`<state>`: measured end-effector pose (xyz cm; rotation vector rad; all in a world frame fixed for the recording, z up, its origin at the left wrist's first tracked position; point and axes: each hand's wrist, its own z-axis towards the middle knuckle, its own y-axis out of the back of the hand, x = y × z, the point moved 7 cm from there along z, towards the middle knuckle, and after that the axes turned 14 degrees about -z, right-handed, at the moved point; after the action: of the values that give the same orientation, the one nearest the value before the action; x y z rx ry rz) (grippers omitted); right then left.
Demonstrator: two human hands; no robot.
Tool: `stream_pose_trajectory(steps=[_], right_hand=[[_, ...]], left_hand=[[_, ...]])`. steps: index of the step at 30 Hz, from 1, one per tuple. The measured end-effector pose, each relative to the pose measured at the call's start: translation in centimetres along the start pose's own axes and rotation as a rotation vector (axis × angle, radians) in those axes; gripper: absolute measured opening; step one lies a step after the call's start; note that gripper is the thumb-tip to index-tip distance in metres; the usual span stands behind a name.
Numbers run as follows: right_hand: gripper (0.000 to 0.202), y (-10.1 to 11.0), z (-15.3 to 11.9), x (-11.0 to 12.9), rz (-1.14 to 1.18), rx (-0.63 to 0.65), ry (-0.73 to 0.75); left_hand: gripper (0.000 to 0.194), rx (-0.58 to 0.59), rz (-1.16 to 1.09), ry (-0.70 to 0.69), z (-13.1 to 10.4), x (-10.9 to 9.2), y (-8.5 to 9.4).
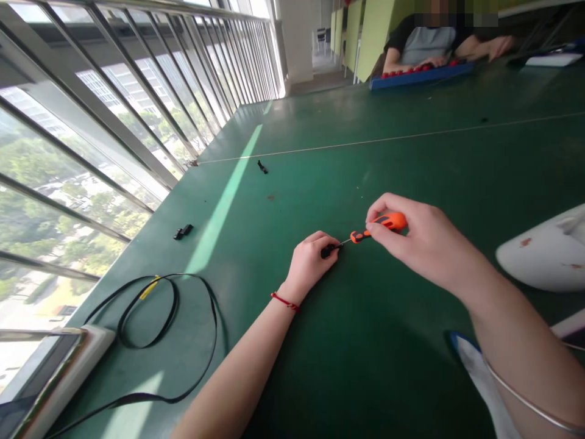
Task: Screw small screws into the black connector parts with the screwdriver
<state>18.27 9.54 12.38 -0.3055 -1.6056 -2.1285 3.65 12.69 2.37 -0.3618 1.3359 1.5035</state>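
Observation:
Near the middle of the green table, my left hand [313,259] rests with its fingers closed around a small black part [328,250], whose kind I cannot make out. Its wrist wears a red cord bracelet [286,302]. My right hand [414,235] grips an orange and black screwdriver [393,222] by the handle. The thin metal shaft slants down to the left, and its tip meets the black part at my left fingertips. The exact contact is hidden by the fingers.
Small black pieces [183,231] lie to the left; another black piece [262,167] is farther back. A black cable [214,317] loops beside a framed device [55,378]. Railings [150,73] border the left. Across the green table [320,134], a person [429,46] sits behind a blue tray [420,75]. A white object [543,250] stands right.

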Motion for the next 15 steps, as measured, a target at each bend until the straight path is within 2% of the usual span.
stream_pose_trajectory(steps=[6,9,12,15], right_hand=[[0.029,0.0,-0.8,1.4,-0.105,0.080,-0.023],[0.016,0.2,0.0,2.0,-0.166,0.096,0.000],[0.021,0.5,0.9,2.1,-0.194,0.041,0.042],[0.017,0.5,1.4,1.5,-0.190,-0.008,0.064]], left_hand=[[0.015,-0.014,-0.002,-0.018,0.0,0.0,0.1],[0.015,-0.020,0.007,-0.026,0.0,-0.1,0.1],[0.015,-0.016,0.007,-0.021,0.0,-0.1,0.1],[0.016,-0.001,-0.009,-0.016,0.0,0.0,-0.1]])
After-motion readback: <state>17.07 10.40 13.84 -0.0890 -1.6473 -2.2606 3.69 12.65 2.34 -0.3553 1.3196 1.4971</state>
